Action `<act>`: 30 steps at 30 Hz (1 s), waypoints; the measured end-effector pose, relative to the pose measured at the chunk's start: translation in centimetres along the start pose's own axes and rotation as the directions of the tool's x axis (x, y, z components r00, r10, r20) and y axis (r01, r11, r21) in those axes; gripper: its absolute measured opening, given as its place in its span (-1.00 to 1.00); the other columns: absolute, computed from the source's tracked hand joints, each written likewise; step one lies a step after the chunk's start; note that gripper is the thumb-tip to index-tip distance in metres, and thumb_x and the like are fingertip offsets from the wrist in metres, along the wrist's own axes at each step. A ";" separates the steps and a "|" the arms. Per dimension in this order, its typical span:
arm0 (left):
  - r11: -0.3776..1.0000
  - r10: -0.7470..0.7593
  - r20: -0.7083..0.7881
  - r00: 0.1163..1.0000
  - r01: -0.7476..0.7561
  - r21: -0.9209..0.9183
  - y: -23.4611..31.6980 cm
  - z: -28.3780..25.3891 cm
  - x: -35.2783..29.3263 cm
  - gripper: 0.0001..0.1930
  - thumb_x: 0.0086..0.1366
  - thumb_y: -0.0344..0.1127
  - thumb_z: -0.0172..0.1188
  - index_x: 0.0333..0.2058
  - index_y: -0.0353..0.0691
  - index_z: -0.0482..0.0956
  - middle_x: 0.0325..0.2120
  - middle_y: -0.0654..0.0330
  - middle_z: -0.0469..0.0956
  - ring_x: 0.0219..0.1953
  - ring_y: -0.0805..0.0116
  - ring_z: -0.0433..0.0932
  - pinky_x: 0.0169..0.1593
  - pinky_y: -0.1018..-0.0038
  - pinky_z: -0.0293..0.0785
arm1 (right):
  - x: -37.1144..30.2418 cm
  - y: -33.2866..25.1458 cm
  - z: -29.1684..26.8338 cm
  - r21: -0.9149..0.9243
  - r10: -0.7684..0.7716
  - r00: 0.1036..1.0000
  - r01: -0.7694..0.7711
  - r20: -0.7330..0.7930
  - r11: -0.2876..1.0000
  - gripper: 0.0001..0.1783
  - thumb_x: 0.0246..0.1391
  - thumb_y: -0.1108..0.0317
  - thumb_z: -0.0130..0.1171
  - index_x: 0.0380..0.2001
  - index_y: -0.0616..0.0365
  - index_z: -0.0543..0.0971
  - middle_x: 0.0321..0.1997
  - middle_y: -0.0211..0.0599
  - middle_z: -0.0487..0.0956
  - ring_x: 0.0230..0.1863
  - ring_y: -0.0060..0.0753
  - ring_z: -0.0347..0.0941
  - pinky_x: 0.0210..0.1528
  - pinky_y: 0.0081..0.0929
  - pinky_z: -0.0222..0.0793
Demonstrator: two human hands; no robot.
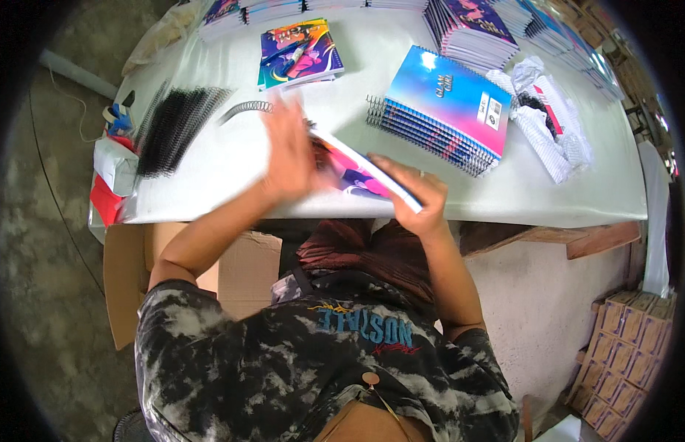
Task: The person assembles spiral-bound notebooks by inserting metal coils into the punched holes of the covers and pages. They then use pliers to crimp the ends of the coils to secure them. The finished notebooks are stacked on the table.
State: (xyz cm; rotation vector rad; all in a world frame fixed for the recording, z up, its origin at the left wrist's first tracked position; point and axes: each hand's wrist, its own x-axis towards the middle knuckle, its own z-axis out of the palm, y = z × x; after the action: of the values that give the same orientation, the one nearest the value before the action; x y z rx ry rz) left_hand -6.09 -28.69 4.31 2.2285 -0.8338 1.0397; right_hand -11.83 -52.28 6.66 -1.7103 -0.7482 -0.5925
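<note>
My right hand (417, 193) grips the near edge of a thin notebook block (361, 168) with a pink and purple cover, held tilted just above the white table (504, 193). My left hand (287, 151), blurred by motion, lies flat against the block's left side with its fingers spread. A loose metal spiral coil (246, 109) lies on the table just left of that hand.
A stack of bound blue-pink spiral notebooks (445, 107) sits right of centre. A heap of black coils (173, 125) lies at the left edge, an unbound colourful block (298, 51) behind. More stacks (475, 29) line the back, white wrapping (552, 121) at right, cardboard boxes (629, 346) on the floor.
</note>
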 end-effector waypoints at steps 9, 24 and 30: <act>0.993 0.009 0.104 0.995 -0.021 0.115 0.8 -0.6 0.7 0.21 -0.04 0.60 -0.26 0.19 -0.55 -0.04 0.20 -0.39 -0.10 0.28 -0.29 -0.15 0.24 -0.14 -0.52 | -0.1 0.1 0.1 0.012 -0.085 0.996 0.085 0.027 0.996 -0.69 -0.15 0.69 0.05 -0.24 0.37 0.56 -0.23 -0.02 0.60 -0.19 -0.17 0.58 -0.15 -0.44 0.48; 0.942 0.308 -0.319 0.896 -0.241 0.232 2.7 -4.6 5.9 -0.22 0.17 0.26 -0.05 0.13 -0.33 0.22 0.11 -0.12 0.19 0.24 -0.04 0.01 0.27 0.07 -0.27 | -1.3 -0.4 0.2 0.051 -0.006 1.000 0.007 -0.004 0.999 -0.65 -0.18 0.68 0.13 -0.22 0.27 0.58 -0.18 -0.14 0.60 -0.21 -0.26 0.58 -0.19 -0.49 0.48; 0.972 0.210 -0.195 0.958 -0.226 -0.061 9.6 -17.7 11.2 -0.36 0.17 0.10 -0.01 0.03 -0.35 0.33 -0.01 -0.07 0.33 0.12 0.07 0.20 0.19 0.20 0.01 | 0.0 -0.3 0.0 -0.002 0.023 0.998 -0.022 0.050 1.000 -0.59 -0.22 0.67 0.20 -0.18 0.21 0.58 -0.18 -0.17 0.60 -0.23 -0.25 0.58 -0.21 -0.51 0.46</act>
State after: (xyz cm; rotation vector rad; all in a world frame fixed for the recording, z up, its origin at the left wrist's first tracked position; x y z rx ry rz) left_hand -15.64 -26.35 25.15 1.9660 -1.0356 1.2709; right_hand -12.09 -52.23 6.84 -1.7385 -0.7631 -0.5365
